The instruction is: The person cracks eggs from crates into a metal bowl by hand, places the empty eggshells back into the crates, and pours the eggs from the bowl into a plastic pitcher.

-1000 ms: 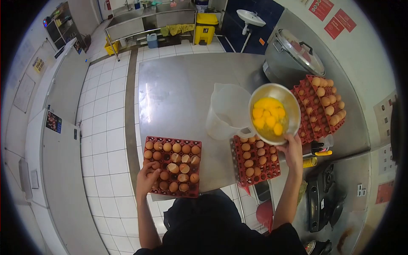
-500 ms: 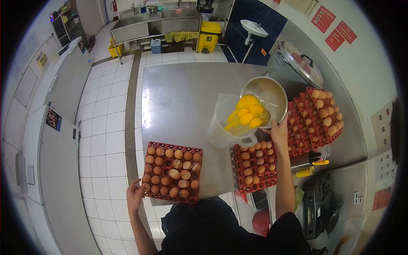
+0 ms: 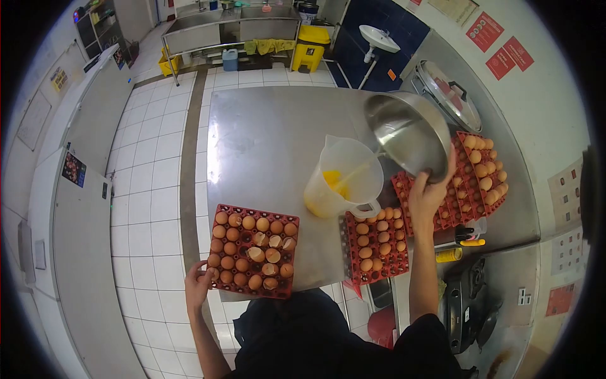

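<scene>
My right hand (image 3: 427, 196) grips the rim of a metal mixing bowl (image 3: 413, 129), tilted with its inside facing left and down. Left of it, a translucent plastic measuring jug (image 3: 363, 161) stands on the table with yellow egg in it; a thin strand of egg hangs between bowl and jug. At the table's near left edge lies a red egg tray (image 3: 243, 249) with whole brown eggs and several cracked shells. My left hand (image 3: 199, 284) is at its near left corner, fingers closed round a corner egg (image 3: 213, 274). Its fingertips are partly hidden.
The steel table (image 3: 265, 145) carries another red tray of eggs (image 3: 379, 243) right of the jug. Stacked egg trays (image 3: 470, 183) and a large lidded pot (image 3: 448, 95) stand at the right. A gas stove (image 3: 467, 309) is at the lower right.
The egg mass on the bowl's lip has gone into the jug. My right hand has lifted the bowl up and right and tipped it further. My left hand stays at the tray's corner.
</scene>
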